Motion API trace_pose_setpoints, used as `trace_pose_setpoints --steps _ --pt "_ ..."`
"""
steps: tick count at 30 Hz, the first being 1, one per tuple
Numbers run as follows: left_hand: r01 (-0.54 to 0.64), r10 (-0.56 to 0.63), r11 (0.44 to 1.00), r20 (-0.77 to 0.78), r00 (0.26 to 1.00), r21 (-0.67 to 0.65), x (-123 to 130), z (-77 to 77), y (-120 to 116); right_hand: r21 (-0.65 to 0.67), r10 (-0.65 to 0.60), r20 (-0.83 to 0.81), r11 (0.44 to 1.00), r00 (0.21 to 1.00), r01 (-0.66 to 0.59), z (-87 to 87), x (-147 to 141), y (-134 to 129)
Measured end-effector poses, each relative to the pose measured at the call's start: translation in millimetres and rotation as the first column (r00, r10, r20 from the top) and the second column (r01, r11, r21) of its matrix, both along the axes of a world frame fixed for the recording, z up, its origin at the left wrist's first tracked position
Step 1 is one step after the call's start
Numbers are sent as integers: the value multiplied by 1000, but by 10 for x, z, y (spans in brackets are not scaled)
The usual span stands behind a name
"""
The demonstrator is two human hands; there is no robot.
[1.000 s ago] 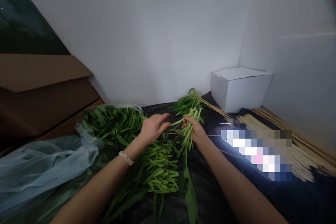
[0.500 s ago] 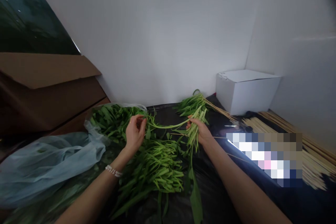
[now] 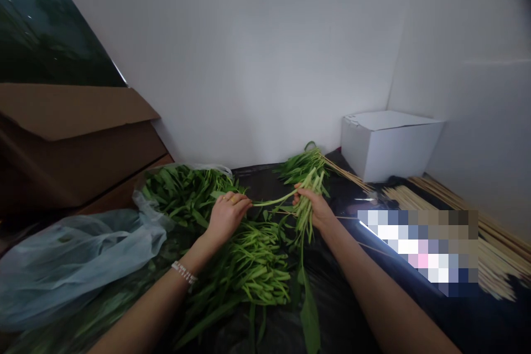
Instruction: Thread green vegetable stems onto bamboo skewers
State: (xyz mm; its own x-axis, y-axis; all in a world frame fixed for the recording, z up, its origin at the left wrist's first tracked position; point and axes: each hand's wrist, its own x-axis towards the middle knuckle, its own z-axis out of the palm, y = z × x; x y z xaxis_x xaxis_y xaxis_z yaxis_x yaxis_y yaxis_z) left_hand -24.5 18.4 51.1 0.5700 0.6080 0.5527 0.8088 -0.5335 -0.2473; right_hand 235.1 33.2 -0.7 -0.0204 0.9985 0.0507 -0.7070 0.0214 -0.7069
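Observation:
My right hand [image 3: 314, 206] is wrapped round a bunch of pale green stems [image 3: 305, 213], with one long leaf hanging below it. A single curved stem [image 3: 271, 201] runs from that hand to my left hand [image 3: 230, 212], whose fingers are pinched on its other end. Beneath and between my hands lies a pile of cut green stems and leaves [image 3: 265, 265] on the black sheet [image 3: 340, 310]. More leafy greens [image 3: 178, 191] fill an open plastic bag beyond my left hand.
A pale blue plastic bag [image 3: 83, 260] and a cardboard box [image 3: 78, 138] are at the left. Behind my right hand lies a leafy bundle [image 3: 301, 165] with thin sticks. A white box [image 3: 390, 144] and many wooden sticks [image 3: 493, 265] are at the right, beside a blurred-out patch.
My left hand has moved right and a little down, and its fingers have closed on the curved stem. My right hand has stayed almost in place with its bunch.

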Motion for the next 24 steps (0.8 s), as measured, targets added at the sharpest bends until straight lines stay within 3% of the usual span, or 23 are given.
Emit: trace_pose_setpoints --steps 5,14,24 --pt "-25 20 989 -33 999 -145 -27 -101 23 -9 22 33 1000 999 -22 1 -20 -25" --pt "-76 72 989 -36 997 -124 18 -132 -13 -28 28 23 999 999 -28 8 -47 -35" --pt "-11 -9 981 -103 995 -193 91 -157 4 -8 53 37 999 998 -53 -19 -58 -26"
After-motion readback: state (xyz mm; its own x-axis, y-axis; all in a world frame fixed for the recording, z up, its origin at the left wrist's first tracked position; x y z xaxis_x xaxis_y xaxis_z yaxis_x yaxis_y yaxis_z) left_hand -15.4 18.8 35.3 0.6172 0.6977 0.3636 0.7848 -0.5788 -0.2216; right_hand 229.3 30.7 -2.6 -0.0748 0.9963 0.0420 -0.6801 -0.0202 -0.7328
